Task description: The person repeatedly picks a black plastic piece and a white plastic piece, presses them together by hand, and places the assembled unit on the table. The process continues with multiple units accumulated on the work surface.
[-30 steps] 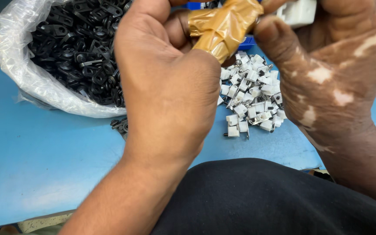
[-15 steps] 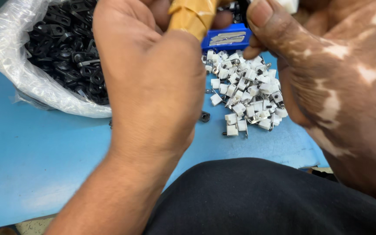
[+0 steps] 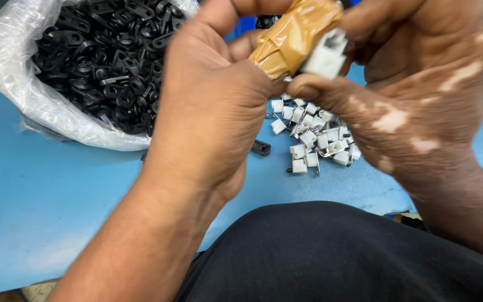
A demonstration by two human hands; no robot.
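Blue surface (image 3: 40,190), clear plastic bag (image 3: 23,89) of black clips (image 3: 102,50) far left of white-connector heap (image 3: 314,137). Above that heap, left hand (image 3: 208,106) gripping brown-taped tool (image 3: 292,36); right hand (image 3: 415,84) pinching white connector (image 3: 325,53) against it.

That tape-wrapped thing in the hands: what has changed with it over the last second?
The tape-wrapped tool stays gripped in the left hand. A small white block, earlier up near the right hand's fingertips at the picture's top edge, now sits pressed against the tool's end, pinched by that hand. Both hands have shifted slightly. The bag of black clips, the pile of white pieces and the blue table lie as before.
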